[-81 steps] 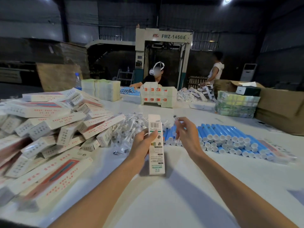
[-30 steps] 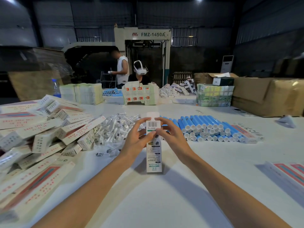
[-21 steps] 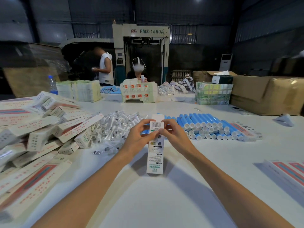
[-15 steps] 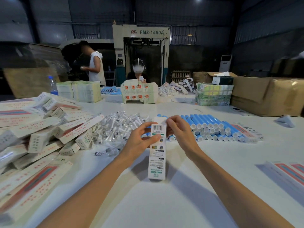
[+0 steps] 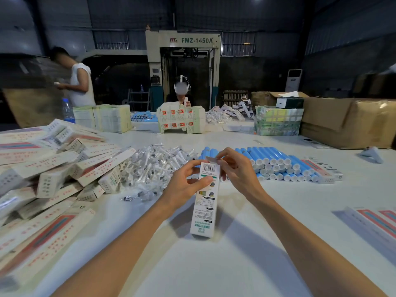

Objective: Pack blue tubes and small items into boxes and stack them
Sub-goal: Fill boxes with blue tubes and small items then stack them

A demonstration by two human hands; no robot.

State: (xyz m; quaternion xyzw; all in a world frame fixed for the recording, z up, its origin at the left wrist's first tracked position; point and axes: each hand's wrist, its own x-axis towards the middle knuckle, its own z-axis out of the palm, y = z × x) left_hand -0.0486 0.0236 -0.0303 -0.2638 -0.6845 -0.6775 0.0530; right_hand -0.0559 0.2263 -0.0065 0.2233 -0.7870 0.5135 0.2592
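Left hand [image 5: 186, 185] grips an upright box [image 5: 203, 209]; right hand [image 5: 237, 171] pinches its unclosed flap [image 5: 212, 160]. Boxes [image 5: 64, 163] heaped left of hands; tubes [image 5: 276, 161] beyond them lie unpacked: judged partway.

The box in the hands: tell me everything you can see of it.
The box is a tall, narrow white carton, seemingly cardboard, with green print and a barcode near its top. It stands nearly upright, lower end on or just above the table. The left hand grips its upper part, thumb across the front; the right hand pinches the raised top flap.
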